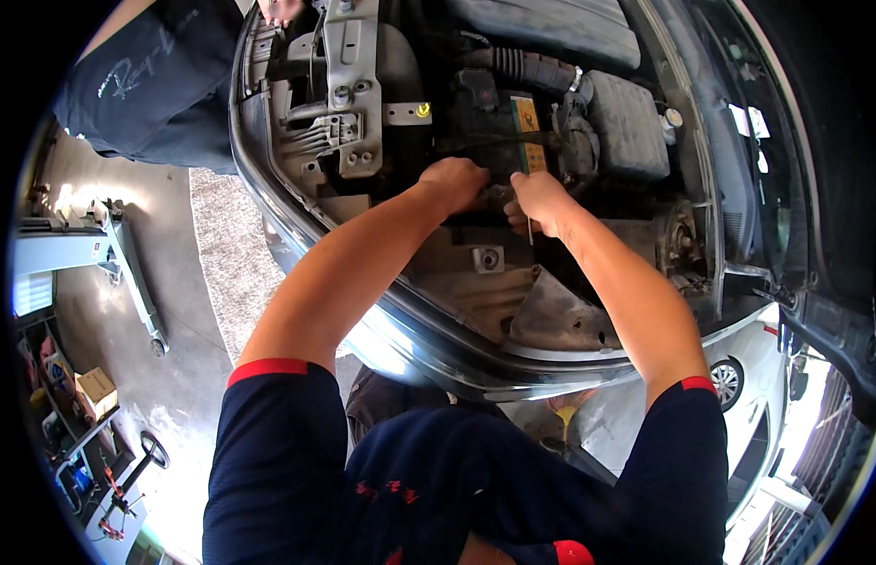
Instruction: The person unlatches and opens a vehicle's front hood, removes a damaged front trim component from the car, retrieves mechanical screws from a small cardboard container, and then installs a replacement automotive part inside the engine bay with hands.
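Both my arms reach over the front of a car into its engine bay. My left hand [455,183] is closed in a fist at the near side of the car battery [526,122], which has a yellow and green label; its fingertips are hidden. Close to its right, my right hand [543,201] is closed around a thin, pale rod-like tool [530,232] that points down toward me. Whatever the left fingers grip cannot be made out. A grey air filter box [626,122] and a ribbed intake hose [537,69] sit beyond the right hand.
The car's front edge [429,356] runs between my body and the bay. Another person in dark clothes [155,85] stands at the upper left, one hand [282,9] at the car. A lift arm [132,273] and a cardboard box [96,394] are at left; a white car [749,414] stands right.
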### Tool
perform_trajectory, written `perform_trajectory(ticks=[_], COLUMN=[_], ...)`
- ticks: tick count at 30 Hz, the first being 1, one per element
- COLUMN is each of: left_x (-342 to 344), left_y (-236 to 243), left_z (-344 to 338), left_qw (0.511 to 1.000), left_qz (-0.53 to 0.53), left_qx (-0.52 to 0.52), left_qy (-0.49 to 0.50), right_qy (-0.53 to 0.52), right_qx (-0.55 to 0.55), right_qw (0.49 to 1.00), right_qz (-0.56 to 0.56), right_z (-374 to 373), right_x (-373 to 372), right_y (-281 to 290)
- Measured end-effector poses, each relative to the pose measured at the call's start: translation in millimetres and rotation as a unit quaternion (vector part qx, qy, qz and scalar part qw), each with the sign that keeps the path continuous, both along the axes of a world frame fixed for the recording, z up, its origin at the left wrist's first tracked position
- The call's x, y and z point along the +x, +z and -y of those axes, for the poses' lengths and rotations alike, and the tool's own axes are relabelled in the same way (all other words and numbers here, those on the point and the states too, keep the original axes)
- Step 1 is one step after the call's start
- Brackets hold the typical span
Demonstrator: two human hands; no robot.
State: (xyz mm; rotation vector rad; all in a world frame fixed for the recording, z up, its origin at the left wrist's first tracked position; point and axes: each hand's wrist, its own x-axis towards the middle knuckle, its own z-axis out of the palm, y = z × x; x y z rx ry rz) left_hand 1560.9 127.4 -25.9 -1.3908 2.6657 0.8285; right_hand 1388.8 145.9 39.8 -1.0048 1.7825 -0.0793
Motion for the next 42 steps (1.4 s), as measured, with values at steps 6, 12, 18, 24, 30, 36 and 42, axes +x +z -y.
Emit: perform_trajectory(ticks=[6,12,18,24,30,36,42], left_x=[-1.9,4.2,-0.2,1.2,1.9,-1.3,4.4], left_y=[1.5,0.7,-8.2,-18.3,-12.1,-0.8,-5.2], left_z=[-0.7,-1.3,1.0,1.6,3.0,0.9,1.7], left_qw=[0.999,1.000,1.000,0.999,1.000,0.998,0.993], left_qz=[-0.013,-0.005,-0.022,-0.025,-0.020,-0.015,-0.034], left_qx=[0.018,0.006,0.005,-0.007,0.008,0.037,0.070], left_qy=[0.041,0.015,0.019,0.022,0.022,0.053,0.094], right_qy=[-0.135,0.278,0.475,0.583,0.547,0.669,0.720], right_qx=[-0.003,-0.081,-0.185,-0.226,-0.244,-0.331,-0.232], right_qw=[0.988,0.948,0.822,0.728,0.761,0.624,0.594], right_qz=[0.077,-0.132,-0.255,-0.280,-0.248,-0.233,-0.273], right_z=[-2.0,12.5,4.7,16.6,20.0,37.1,37.2], right_x=[1.0,-9.9,-22.2,-25.0,-28.0,-38.3,-8.2], right_y=[4.6,48.4,32.4,35.0,28.8,17.4,24.2])
